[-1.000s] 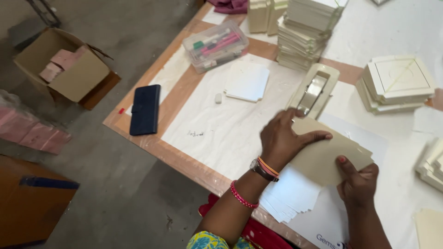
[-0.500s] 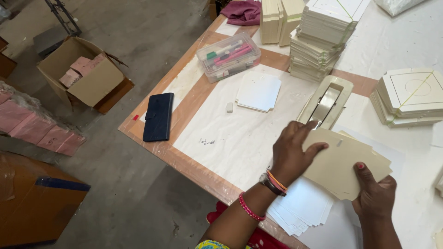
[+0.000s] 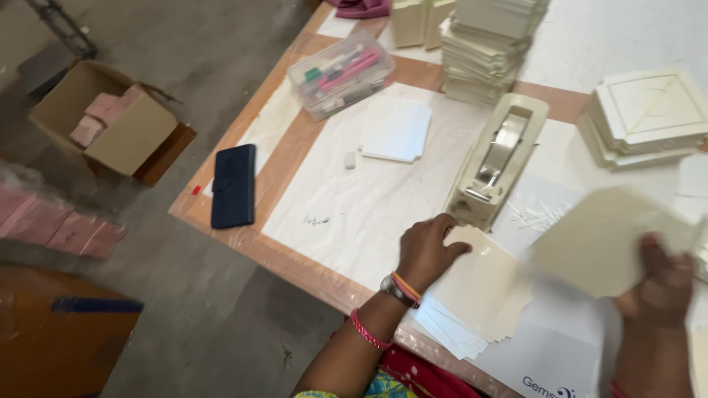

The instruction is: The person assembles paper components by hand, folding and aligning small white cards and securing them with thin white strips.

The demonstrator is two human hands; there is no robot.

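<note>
The left hand (image 3: 426, 250) is pressing down on a stack of cream cards (image 3: 479, 291), fingers spread flat over its far left corner, just beside the tape dispenser (image 3: 499, 158). The right hand (image 3: 660, 284) is gripping one cream card (image 3: 605, 239), thumb closed over its near edge, holding it tilted above the table (image 3: 287, 166). The card stack is overhanging the table's near edge; bare white paper is lying open to the left.
</note>
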